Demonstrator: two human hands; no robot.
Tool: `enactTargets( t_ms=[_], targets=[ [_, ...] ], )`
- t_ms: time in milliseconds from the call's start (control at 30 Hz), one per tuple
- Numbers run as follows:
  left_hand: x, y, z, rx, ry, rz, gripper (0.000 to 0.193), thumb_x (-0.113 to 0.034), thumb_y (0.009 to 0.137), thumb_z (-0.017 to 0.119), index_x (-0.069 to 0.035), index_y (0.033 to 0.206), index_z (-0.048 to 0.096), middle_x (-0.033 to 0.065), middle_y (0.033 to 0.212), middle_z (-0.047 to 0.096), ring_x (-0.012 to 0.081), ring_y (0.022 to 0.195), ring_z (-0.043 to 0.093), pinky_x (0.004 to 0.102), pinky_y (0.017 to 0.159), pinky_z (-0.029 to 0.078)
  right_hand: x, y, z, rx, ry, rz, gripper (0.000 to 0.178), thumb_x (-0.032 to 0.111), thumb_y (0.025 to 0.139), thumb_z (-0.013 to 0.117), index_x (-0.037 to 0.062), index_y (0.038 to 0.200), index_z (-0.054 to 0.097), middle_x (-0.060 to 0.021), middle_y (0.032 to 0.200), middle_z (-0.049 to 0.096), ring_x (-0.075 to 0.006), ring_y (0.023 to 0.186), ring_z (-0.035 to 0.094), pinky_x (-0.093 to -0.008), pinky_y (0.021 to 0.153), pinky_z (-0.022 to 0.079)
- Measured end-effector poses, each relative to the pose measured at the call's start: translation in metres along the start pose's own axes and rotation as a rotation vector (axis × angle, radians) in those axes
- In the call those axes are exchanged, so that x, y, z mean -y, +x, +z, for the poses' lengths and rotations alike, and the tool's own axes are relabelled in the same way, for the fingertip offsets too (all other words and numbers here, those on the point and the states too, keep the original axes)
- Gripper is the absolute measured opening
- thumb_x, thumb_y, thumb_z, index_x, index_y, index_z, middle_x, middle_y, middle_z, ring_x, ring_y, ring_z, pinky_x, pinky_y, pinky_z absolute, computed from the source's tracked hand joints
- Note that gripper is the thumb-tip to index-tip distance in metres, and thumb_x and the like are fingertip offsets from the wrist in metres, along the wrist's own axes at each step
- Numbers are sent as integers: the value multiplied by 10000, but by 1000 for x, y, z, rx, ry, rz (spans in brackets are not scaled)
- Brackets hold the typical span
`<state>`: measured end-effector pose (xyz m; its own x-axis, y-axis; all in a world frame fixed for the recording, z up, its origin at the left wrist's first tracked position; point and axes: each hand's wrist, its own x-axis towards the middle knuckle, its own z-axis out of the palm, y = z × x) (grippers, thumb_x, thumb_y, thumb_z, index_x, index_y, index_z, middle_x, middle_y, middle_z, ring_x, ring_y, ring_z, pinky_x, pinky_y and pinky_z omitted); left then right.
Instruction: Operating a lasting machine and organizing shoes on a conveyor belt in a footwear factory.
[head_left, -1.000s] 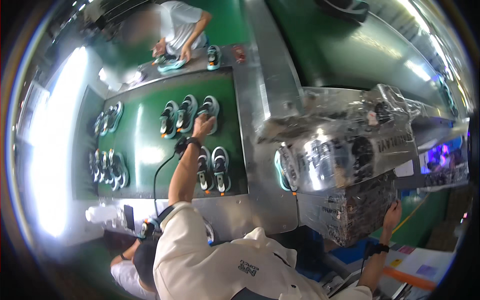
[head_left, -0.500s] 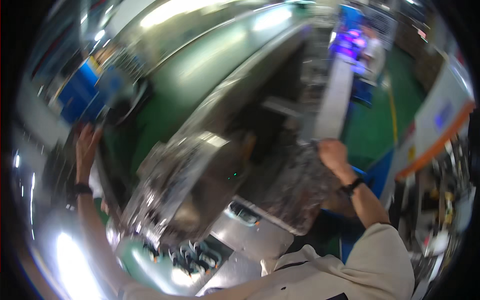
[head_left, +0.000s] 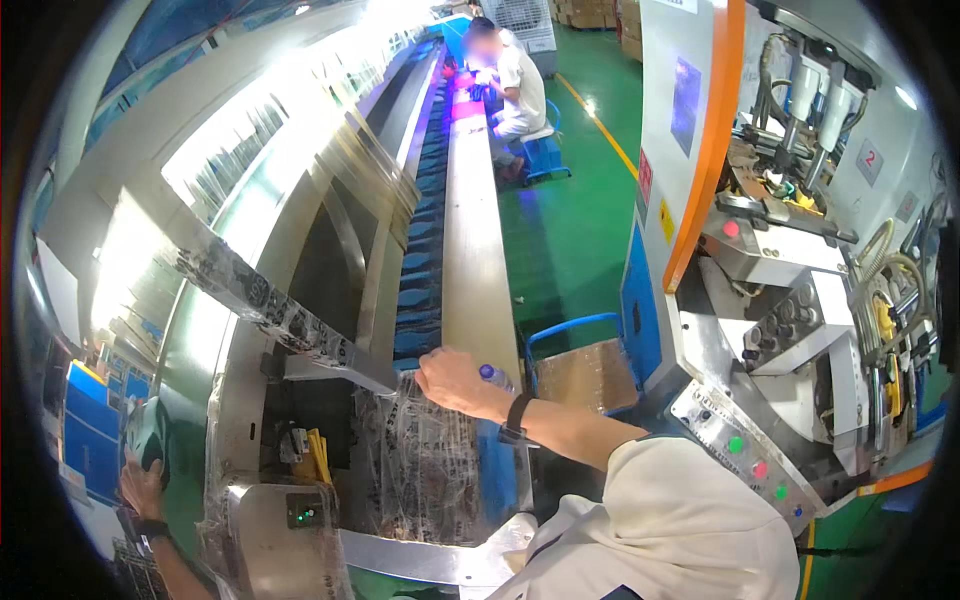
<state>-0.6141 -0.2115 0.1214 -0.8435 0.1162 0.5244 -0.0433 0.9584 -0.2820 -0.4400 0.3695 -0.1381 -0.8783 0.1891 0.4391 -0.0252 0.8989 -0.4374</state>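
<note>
At the far left, my left hand [head_left: 140, 485] has its fingers at the lower edge of a dark teal rounded piece [head_left: 149, 430] and appears to grip it; its exact kind is unclear. My right hand [head_left: 452, 380] is closed at the near end of a long conveyor [head_left: 419, 270] lined with dark blue pads. Whatever its curled fingers hold, if anything, is hidden. A bar wrapped in printed film [head_left: 290, 318] slants down to just left of this hand. Beneath it lies a plastic-covered surface [head_left: 425, 470]. A bottle with a purple cap [head_left: 488, 372] stands behind my right wrist.
A white ledge [head_left: 472, 220] runs along the conveyor, where another person [head_left: 520, 85] sits on a blue stool [head_left: 545, 155]. To the right stands a machine with an orange edge [head_left: 705, 150] and a button panel [head_left: 740, 450]. A blue-framed chair [head_left: 585, 370] holds cardboard.
The view has swung rightward and sharpened from blur. My left hand, with spread fingers earlier, is now lower at the far left by the teal piece. My right hand stays closed.
</note>
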Motion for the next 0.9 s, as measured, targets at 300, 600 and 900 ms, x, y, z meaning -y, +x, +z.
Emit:
enactTargets(
  t_ms=[300, 600, 900],
  targets=[
    [-230, -192, -210, -100, -637, 138, 804, -25, 637, 765, 14, 1386, 476, 212, 1261, 614, 372, 1121, 610, 412, 961, 469, -7, -29, -3, -130, 615, -26, 318, 281, 911, 626, 26, 1100, 628, -174, 915, 702, -351, 872, 679, -389, 740, 546],
    [-327, -293, -57, -7, -551, 643, 903, -194, 574, 851, 20, 1364, 471, 206, 1229, 587, 378, 1186, 525, 504, 1030, 399, 6, -66, -84, 257, 1224, -62, 632, 150, 728, 738, 74, 1311, 505, -27, 1118, 600, -138, 1050, 545, -294, 947, 433],
    [-374, -329, -50, -202, -893, 479, 720, -347, 809, 791, 21, 1344, 479, 235, 1289, 520, 365, 1174, 518, 487, 945, 480, 34, -122, -91, 129, 1005, -239, 721, 105, 647, 771, 47, 1294, 456, -162, 1149, 628, -344, 1048, 621, -393, 887, 505]
  ],
)
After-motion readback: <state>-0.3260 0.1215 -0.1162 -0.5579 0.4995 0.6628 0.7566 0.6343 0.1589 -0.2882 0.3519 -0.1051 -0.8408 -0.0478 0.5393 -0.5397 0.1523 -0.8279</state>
